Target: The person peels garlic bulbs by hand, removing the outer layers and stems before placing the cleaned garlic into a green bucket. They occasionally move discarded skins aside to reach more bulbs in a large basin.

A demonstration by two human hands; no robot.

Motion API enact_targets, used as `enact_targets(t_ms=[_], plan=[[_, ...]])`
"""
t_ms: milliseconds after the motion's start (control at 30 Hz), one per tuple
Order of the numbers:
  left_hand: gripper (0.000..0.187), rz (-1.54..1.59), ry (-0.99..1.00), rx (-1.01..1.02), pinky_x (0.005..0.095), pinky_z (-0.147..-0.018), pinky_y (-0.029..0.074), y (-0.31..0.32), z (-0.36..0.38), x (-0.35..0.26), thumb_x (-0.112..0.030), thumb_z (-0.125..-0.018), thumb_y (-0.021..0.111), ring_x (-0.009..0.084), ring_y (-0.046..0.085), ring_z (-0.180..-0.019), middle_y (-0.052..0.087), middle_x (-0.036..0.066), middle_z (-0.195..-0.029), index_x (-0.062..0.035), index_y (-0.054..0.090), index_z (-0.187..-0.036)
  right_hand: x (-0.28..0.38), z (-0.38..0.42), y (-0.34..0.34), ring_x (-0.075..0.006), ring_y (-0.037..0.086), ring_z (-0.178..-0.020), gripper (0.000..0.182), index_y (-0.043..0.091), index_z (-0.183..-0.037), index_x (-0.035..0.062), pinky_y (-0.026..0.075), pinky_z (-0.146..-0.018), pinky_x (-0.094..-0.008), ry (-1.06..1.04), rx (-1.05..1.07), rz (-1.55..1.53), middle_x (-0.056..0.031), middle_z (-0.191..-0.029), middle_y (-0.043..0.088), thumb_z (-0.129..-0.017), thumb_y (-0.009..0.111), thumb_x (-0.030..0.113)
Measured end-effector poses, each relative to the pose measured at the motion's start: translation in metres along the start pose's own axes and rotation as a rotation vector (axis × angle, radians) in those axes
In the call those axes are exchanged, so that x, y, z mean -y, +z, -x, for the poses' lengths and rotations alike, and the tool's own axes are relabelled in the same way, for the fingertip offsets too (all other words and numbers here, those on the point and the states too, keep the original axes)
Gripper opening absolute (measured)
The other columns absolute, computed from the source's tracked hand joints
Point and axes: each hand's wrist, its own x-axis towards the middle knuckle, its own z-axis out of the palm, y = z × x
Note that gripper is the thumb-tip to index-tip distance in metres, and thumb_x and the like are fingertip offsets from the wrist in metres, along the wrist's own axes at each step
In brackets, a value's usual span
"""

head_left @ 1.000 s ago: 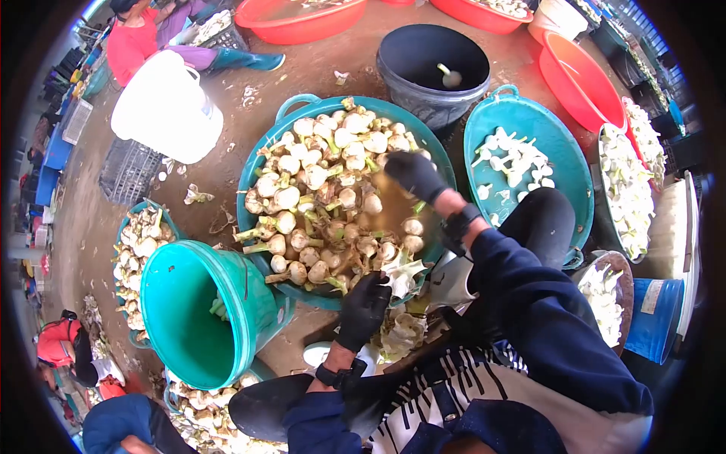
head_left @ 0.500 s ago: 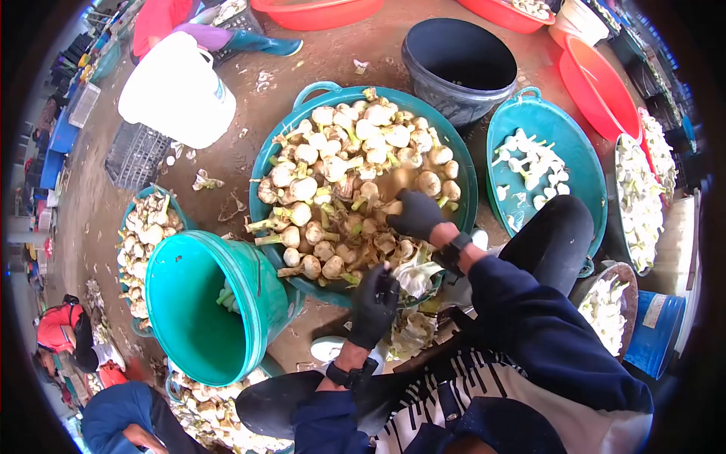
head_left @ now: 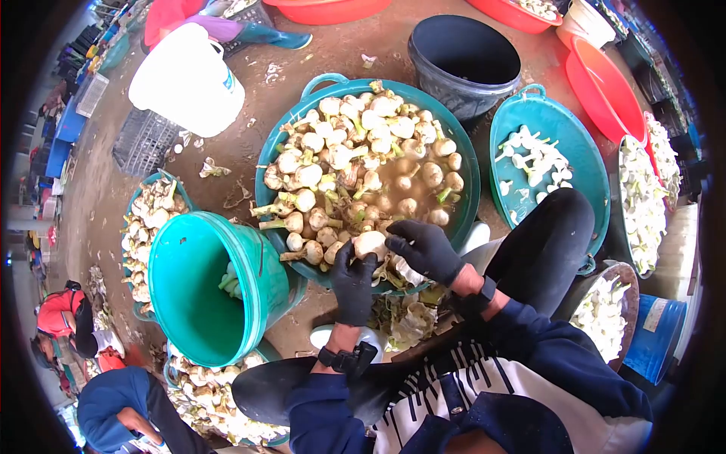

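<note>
Both hands wear dark gloves and meet over the near edge of a round teal tub (head_left: 474, 189). Between them is a pale garlic bulb (head_left: 370, 244). My left hand (head_left: 354, 284) has its fingers round the bulb's left and lower side. From the right, my right hand (head_left: 427, 252) grips the same bulb. The tub holds many bulbs with stalks (head_left: 308, 175), some lying in brownish water (head_left: 420, 198) on its right side. Loose peeled skins (head_left: 408, 321) lie below the hands.
A green bucket (head_left: 198, 295) leans at the left. To the right a teal basin (head_left: 590, 174) holds white peeled bulbs (head_left: 535, 160). A black bucket (head_left: 463, 64) and a white bucket (head_left: 189, 85) stand farther off. Another person (head_left: 121, 408) bends at the lower left.
My right hand has come back from the water to the tub's near edge. My left hand has moved up and left, and a bulb now shows between both hands.
</note>
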Motion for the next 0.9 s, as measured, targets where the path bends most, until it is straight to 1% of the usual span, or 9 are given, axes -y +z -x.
enact_targets(t_ms=[33, 133, 267, 367, 467, 567, 667, 767, 900], plan=[[0.041, -0.004, 0.006, -0.017, 0.0308, -0.085, 0.051, -0.001, -0.001, 0.003, -0.002, -0.084, 0.065, 0.0178, 0.058, -0.099, 0.059, 0.012, -0.112, 0.0048, 0.05, -0.121, 0.0, 0.001, 0.004, -0.0258, 0.066, -0.072, 0.022, 0.065, -0.097, 0.0013, 0.051, -0.063, -0.0341, -0.103, -0.087, 0.11, -0.0136, -0.086, 0.064, -0.082, 0.068, 0.018], [0.04, -0.022, 0.007, -0.033, 0.0301, -0.085, 0.051, 0.002, 0.0, -0.002, -0.001, -0.083, 0.066, 0.0168, 0.058, -0.098, 0.058, 0.012, -0.113, 0.0048, 0.051, -0.12, 0.012, 0.006, 0.011, -0.0292, 0.066, -0.073, 0.021, 0.066, -0.095, 0.0038, 0.051, -0.063, -0.0352, -0.178, -0.165, 0.205, -0.0135, -0.087, 0.064, -0.077, 0.071, 0.013], [0.038, -0.17, 0.113, -0.018, 0.0303, -0.083, 0.052, 0.003, 0.003, -0.003, 0.003, -0.083, 0.064, 0.0165, 0.058, -0.097, 0.057, 0.01, -0.111, 0.0032, 0.05, -0.118, 0.021, 0.011, 0.016, -0.0314, 0.064, -0.071, 0.015, 0.067, -0.087, 0.0073, 0.051, -0.06, -0.0374, -0.229, -0.266, 0.322, -0.0111, -0.081, 0.064, -0.075, 0.071, 0.014], [0.036, -0.308, 0.226, -0.061, 0.0304, -0.082, 0.051, 0.003, 0.005, 0.001, 0.005, -0.08, 0.067, 0.0164, 0.059, -0.096, 0.058, 0.009, -0.108, 0.0016, 0.052, -0.113, 0.018, 0.013, 0.018, -0.0315, 0.063, -0.068, 0.012, 0.067, -0.083, 0.0084, 0.05, -0.058, -0.0388, -0.252, -0.241, 0.401, -0.0101, -0.077, 0.063, -0.073, 0.07, 0.012], [0.037, -0.455, 0.33, -0.063, 0.0303, -0.081, 0.05, 0.003, 0.006, -0.002, 0.007, -0.078, 0.068, 0.0163, 0.059, -0.095, 0.058, 0.008, -0.106, 0.0004, 0.052, -0.111, 0.016, 0.014, 0.02, -0.0315, 0.06, -0.065, 0.005, 0.064, -0.074, 0.0093, 0.048, -0.056, -0.0416, -0.274, -0.254, 0.402, -0.0107, -0.072, 0.061, -0.073, 0.064, 0.014], [0.039, -0.514, 0.372, -0.051, 0.0304, -0.081, 0.051, 0.002, 0.007, 0.002, 0.008, -0.076, 0.069, 0.0167, 0.06, -0.094, 0.059, 0.008, -0.104, 0.0005, 0.052, -0.111, 0.013, 0.013, 0.02, -0.0315, 0.06, -0.063, 0.004, 0.063, -0.073, 0.0094, 0.047, -0.055, -0.0419, -0.268, -0.262, 0.417, -0.0106, -0.071, 0.061, -0.071, 0.065, 0.013], [0.037, -0.426, 0.344, -0.032, 0.032, -0.078, 0.051, -0.001, 0.005, 0.011, 0.003, -0.074, 0.072, 0.0207, 0.06, -0.091, 0.058, 0.01, -0.099, 0.0004, 0.055, -0.106, 0.011, 0.013, 0.018, -0.0312, 0.061, -0.064, 0.006, 0.062, -0.072, 0.0099, 0.048, -0.055, -0.0416, -0.246, -0.233, 0.426, -0.0101, -0.07, 0.06, -0.069, 0.066, 0.014], [0.037, -0.201, 0.078, 0.067, 0.0316, -0.082, 0.05, -0.005, 0.004, 0.003, 0.005, -0.074, 0.07, 0.0183, 0.06, -0.093, 0.06, 0.009, -0.102, 0.0009, 0.055, -0.107, 0.013, 0.013, 0.011, -0.0323, 0.062, -0.064, 0.007, 0.063, -0.071, 0.0084, 0.049, -0.057, -0.0412, -0.153, -0.192, 0.299, -0.0113, -0.069, 0.061, -0.068, 0.066, 0.015], [0.041, -0.064, -0.057, 0.217, 0.0306, -0.087, 0.049, -0.009, 0.003, -0.017, 0.006, -0.077, 0.066, 0.0168, 0.06, -0.097, 0.061, 0.009, -0.108, 0.001, 0.054, -0.116, -0.011, 0.008, 0.003, -0.0348, 0.062, -0.064, 0.009, 0.065, -0.073, 0.0054, 0.051, -0.06, -0.041, -0.054, -0.272, 0.238, -0.0144, -0.068, 0.063, -0.07, 0.064, 0.014]])
